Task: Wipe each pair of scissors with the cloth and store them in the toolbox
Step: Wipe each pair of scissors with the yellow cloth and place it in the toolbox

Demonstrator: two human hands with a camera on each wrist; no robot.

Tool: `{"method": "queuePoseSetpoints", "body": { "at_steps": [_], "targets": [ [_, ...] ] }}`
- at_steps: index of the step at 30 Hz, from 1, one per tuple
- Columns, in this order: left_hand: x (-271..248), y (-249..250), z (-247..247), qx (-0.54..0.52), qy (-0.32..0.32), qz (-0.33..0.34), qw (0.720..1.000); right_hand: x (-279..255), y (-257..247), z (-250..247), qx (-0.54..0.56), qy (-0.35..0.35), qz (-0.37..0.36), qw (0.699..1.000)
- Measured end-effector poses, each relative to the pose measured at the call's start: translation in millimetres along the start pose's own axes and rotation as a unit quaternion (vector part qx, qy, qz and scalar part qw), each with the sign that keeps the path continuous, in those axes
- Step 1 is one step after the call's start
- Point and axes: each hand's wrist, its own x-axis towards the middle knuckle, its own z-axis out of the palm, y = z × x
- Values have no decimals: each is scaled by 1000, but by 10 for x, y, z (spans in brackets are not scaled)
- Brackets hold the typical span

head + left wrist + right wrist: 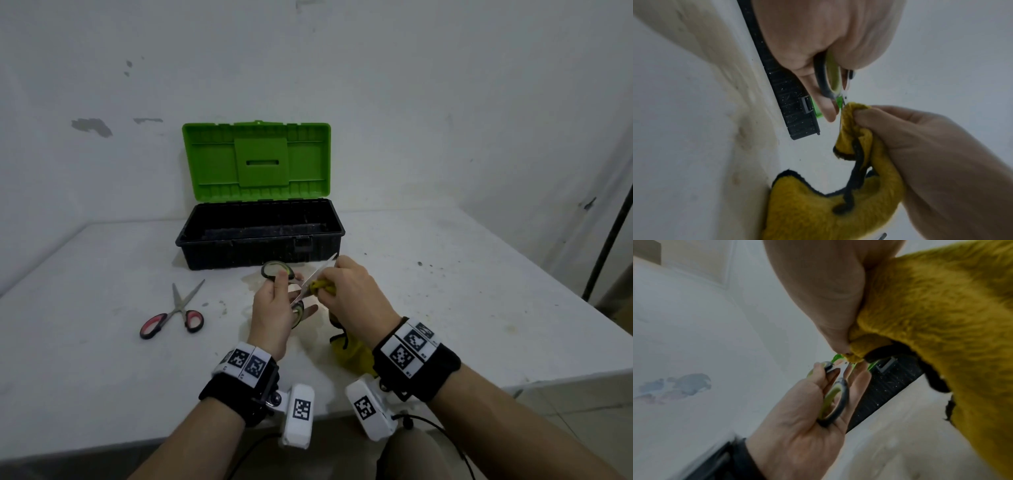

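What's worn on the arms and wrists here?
Both forearms are bare, no sleeves or gloves. Each wrist has a black strap: left strap, right strap. Each strap carries white tiles with black square fiducial markers. A white camera block with its own marker hangs under each wrist: left camera, right camera. Thin black cables trail from them.

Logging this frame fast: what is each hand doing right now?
Left hand: grips the green-handled scissors by the handles.
Right hand: pinches the yellow fleecy cloth around the blade.

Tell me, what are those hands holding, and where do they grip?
The left hand holds the green-handled scissors by their handle loops. The right hand pinches the yellow cloth around a blade.
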Motion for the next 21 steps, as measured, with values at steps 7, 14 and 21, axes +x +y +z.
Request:
{"method": "queuePoseSetpoints", "body": {
  "at_steps": [7, 14, 21],
  "targets": [
    [-18, -26, 59, 14, 1, -11, 1000, -23, -65, 45, 24, 17, -27, 999],
    [-39, -10, 39, 16, -8, -4, 1000, -81, -94, -35, 12, -10, -75, 997],
    [-66, 26, 37, 16, -12, -6, 1000, -61, 15, -43, -24, -12, -70, 997]
  ]
}}
